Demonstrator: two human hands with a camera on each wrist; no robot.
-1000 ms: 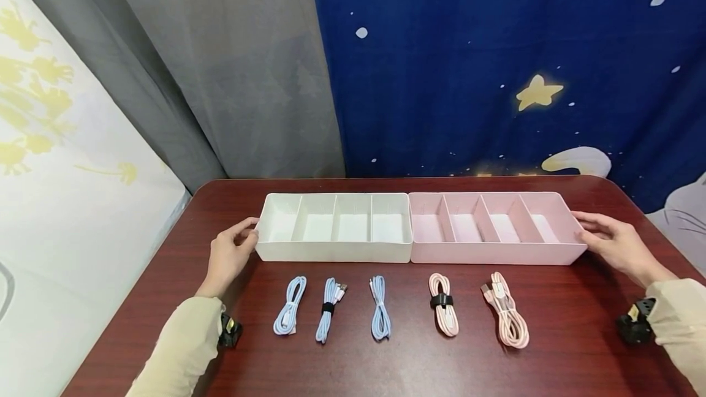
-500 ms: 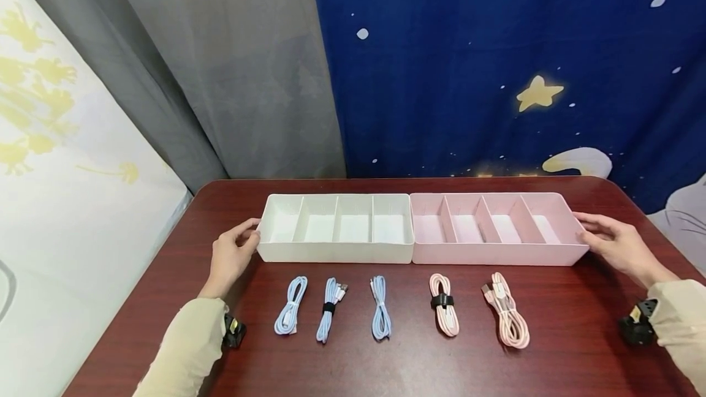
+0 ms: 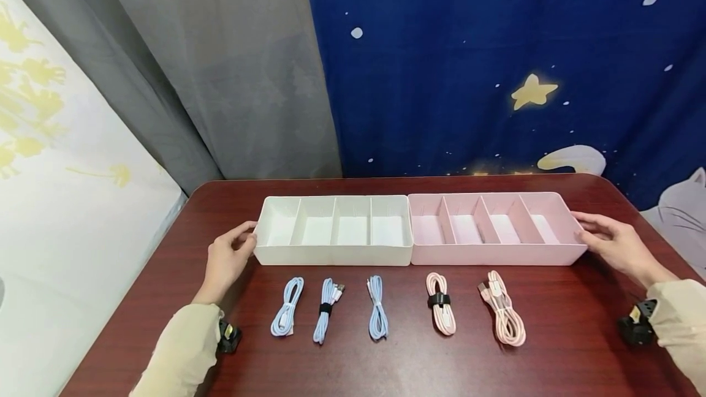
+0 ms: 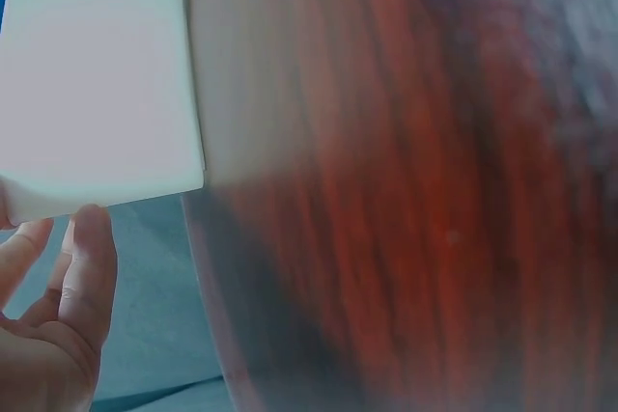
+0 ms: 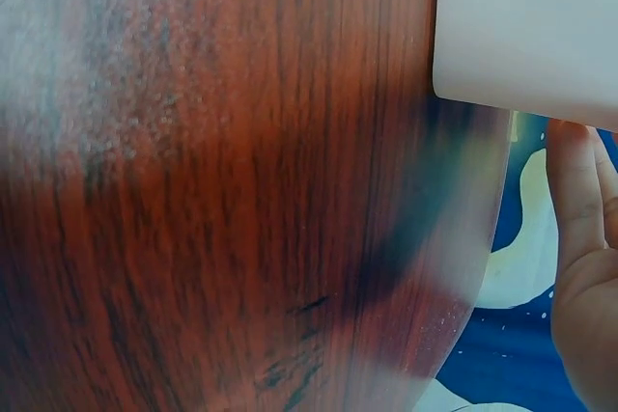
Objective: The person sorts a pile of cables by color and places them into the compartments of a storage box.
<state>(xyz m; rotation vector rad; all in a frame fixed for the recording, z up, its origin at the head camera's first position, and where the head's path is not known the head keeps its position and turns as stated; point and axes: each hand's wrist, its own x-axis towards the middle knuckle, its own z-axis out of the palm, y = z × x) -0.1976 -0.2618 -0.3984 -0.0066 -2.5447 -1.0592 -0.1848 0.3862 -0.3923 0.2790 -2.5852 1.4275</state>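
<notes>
A white organizer box [image 3: 333, 255] and a pink organizer box [image 3: 496, 255], each divided into several compartments, lie end to end across the table. My left hand [image 3: 228, 260] touches the white box's outer left end with its fingertips. At the opposite end, my right hand [image 3: 620, 247] has its fingertips against the pink box's right wall. In the left wrist view, loosely bent fingers [image 4: 89, 272] meet the white box's end [image 4: 97, 84]. The right wrist view shows extended fingers [image 5: 576, 185] at the pink box's end [image 5: 531, 31].
In front of the boxes lie a blue coiled cable [image 3: 287, 306], a blue cable with a black strap [image 3: 326, 311], another blue cable [image 3: 377, 308], a pink cable with a black strap [image 3: 441, 305] and a pink cable [image 3: 503, 310]. Curtains [image 3: 441, 78] hang behind the table [image 3: 408, 363].
The white box has shifted very slightly toward the person, its left end still under my left hand. The head view has turned a little. Both hands keep their contact and the cables lie still.
</notes>
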